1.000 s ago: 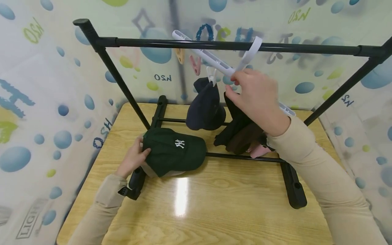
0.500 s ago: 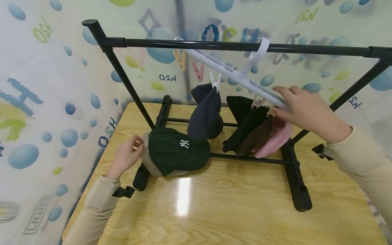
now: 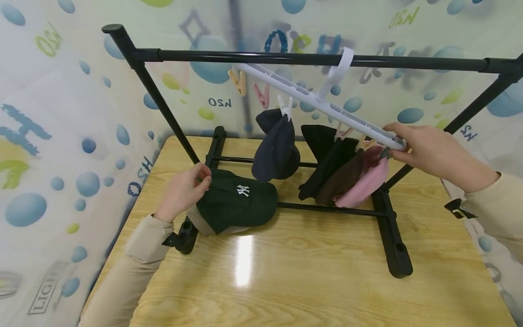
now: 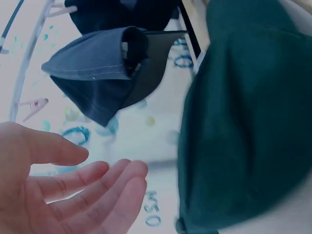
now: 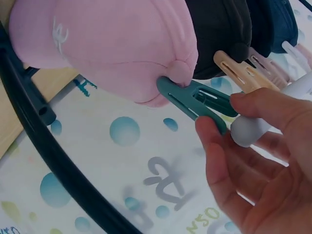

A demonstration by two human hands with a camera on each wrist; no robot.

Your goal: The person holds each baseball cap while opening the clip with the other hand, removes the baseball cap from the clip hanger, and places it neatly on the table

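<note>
A white clip hanger (image 3: 327, 105) hangs slanted by its hook from the black rack bar (image 3: 253, 58). My right hand (image 3: 437, 152) grips its lower right end, fingers against a green clothespin (image 5: 195, 100) there. That clothespin is on a pink cap (image 5: 117, 44). Beside it hang a brown cap (image 3: 341, 179), a black cap (image 3: 327, 156) and a navy cap (image 3: 275, 147), each under a clothespin. On the left, a dark green cap (image 3: 241, 200) with a white emblem lies over a beige one (image 3: 200, 220). My left hand (image 4: 73, 185) is just beside it, fingers relaxed, holding nothing.
Orange (image 3: 238, 82) and pink (image 3: 262, 95) clothespins dangle without caps on the hanger's left half. The black rack's feet (image 3: 394, 247) and lower rails (image 3: 331, 210) stand on the wooden table (image 3: 286, 272). A patterned curtain (image 3: 61, 136) surrounds the table.
My right hand has moved from the hanger's middle, right along it to its end. The left hand has let go of the green cap and moved slightly back over its edge.
</note>
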